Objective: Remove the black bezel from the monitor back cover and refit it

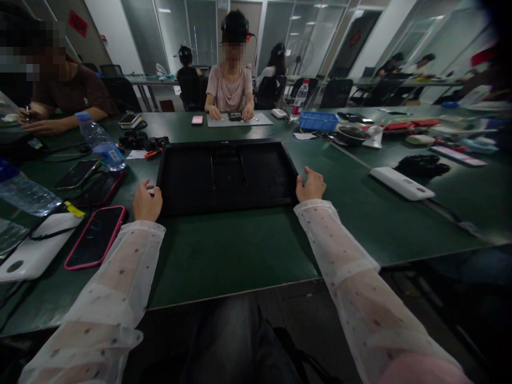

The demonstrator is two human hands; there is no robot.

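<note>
- Black rimmed panel flat on green table, between the person's two hands.
- Left hand: at panel's near-left edge, fingers partly curled beside the rim; cannot tell if they grip it.
- Right hand: at near-right edge, thumb side against the rim, fingers loosely bent outside it; grip cannot be told.
- Pink-rimmed phone lies near left wrist.

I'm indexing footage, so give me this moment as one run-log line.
black rectangular rimmed panel: on dark-green tabletop | left hand: at its left edge | right hand: at its right edge
</note>
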